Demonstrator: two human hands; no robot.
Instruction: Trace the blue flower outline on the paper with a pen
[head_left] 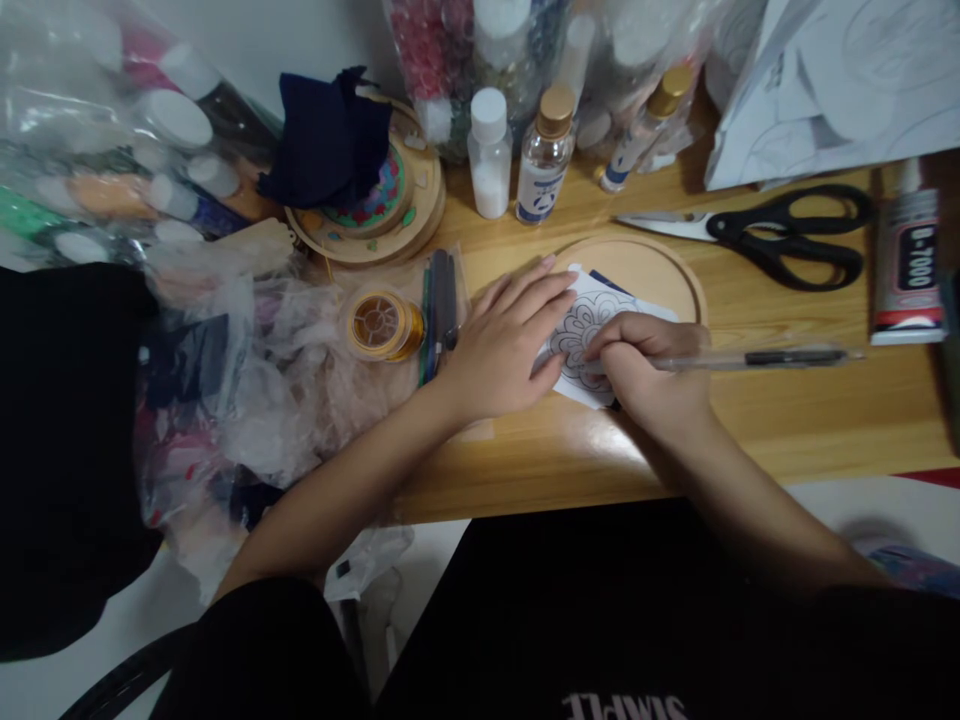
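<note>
We see the left grip [510,345] laid flat with its fingers stretched out, pressing on the left part of a white sheet [581,310] printed with a black-line flower. The right grip [660,380] pinches a clear pen [795,357] between thumb and fingers; the pen's back end points out to the right of that grip, while its writing end meets the flower, though we cannot tell whether the tip touches the paper. The sheet lies between and partly under the two grips, over a round wooden disc [630,257], with a corner of dark blue material [609,284] showing beneath it.

Beyond the right grip and to its right, we find black-handled scissors [787,235], lying open a little, and farther right a glue tube [909,265] on the wooden surface [787,425]. Beyond the left grip stand a white-capped bottle [490,155] and, just beside it, a gold-capped bottle [544,160]. Directly left of the left grip lie several slim pens [439,310], then an amber spool [385,325], then crumpled plastic bags [270,380]. Past those, farther from us, dark cloth [326,140] rests on round wooden pieces [424,200].
</note>
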